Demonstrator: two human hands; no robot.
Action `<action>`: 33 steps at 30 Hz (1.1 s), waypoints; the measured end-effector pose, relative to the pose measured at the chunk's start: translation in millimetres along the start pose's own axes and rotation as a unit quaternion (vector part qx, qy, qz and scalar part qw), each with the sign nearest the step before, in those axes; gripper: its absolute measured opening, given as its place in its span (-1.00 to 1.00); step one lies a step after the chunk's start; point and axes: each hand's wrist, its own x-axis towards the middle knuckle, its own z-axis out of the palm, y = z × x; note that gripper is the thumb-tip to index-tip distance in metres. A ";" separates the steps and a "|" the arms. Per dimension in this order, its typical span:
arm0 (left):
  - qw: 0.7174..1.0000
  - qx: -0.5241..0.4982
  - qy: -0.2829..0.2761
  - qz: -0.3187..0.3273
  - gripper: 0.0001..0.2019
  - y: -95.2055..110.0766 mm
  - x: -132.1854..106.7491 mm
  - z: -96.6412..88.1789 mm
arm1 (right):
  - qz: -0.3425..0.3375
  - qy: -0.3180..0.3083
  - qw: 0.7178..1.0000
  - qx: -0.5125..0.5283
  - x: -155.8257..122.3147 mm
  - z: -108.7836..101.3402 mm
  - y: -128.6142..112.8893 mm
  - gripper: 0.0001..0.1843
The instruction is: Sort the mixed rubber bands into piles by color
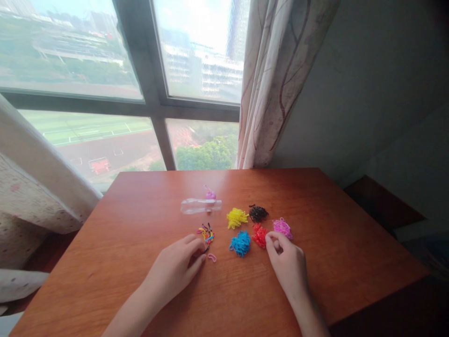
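My left hand (pixel 178 262) rests low over the table, thumb and forefinger closing on a small black rubber band (pixel 206 250). Just beyond its fingertips lies a small mixed pile of coloured rubber bands (pixel 207 234). A single pink rubber band (pixel 212 257) lies beside the thumb. My right hand (pixel 287 255) is in a pinch at the right edge of the red rubber bands (pixel 259 235); whatever is between its fingertips is hidden. Around it are piles of blue rubber bands (pixel 240 244), pink-purple rubber bands (pixel 282 228), black rubber bands (pixel 258 213) and yellow rubber bands (pixel 237 217).
Toward the back of the wooden table (pixel 150 210) lies a clear plastic bottle-shaped container (pixel 198 206) on its side. Behind it stands a small purple object (pixel 210 194). A window (pixel 199 145) and curtains (pixel 264 84) border the table's far side.
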 end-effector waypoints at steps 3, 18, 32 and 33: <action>1.000 -0.006 0.003 0.004 -0.87 -0.6 -0.3 0.8 | -0.002 0.004 1.000 -0.012 0.7 0.2 -0.8 -0.60; 1.000 -0.007 0.005 0.002 -0.86 -1.0 -1.0 1.0 | -0.064 -0.023 0.996 0.062 -14.9 1.6 -37.4 -0.71; 1.000 0.001 0.014 0.003 -0.83 -2.8 -0.4 2.1 | -0.155 -0.132 0.974 0.101 -51.4 45.5 -79.6 -0.75; 1.000 0.002 0.016 0.003 -0.83 -2.8 -0.5 2.0 | -0.154 -0.132 0.974 0.102 -51.9 45.4 -79.1 -0.75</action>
